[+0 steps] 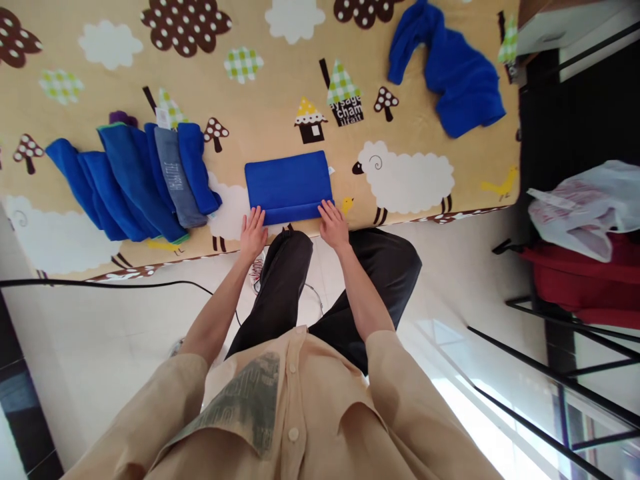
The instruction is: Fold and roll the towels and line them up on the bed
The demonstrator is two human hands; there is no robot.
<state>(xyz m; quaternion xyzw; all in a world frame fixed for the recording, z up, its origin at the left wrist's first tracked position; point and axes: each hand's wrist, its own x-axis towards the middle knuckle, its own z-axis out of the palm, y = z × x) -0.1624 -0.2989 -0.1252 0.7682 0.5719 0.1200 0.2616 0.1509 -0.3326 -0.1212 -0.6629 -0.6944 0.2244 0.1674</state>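
Note:
A blue towel [287, 183] lies spread as a flat rectangle on the patterned sheet in front of me, with a narrow strip turned over along its near edge. At the near left corner, my left hand [254, 233] rests with its fingers stretched out, the tips touching the strip. My right hand [333, 223] lies at the near right corner, its fingers outstretched and apart on the fold. Neither hand visibly grips the cloth, though the undersides of the fingers are hidden.
To the left sits a row of rolled or folded blue towels [127, 180] with one grey piece [179, 177]. A crumpled blue cloth [450, 73] lies at the far right of the patterned sheet [280, 100]. Beyond its right edge are a plastic bag [585, 207] and black metal bars [530, 380].

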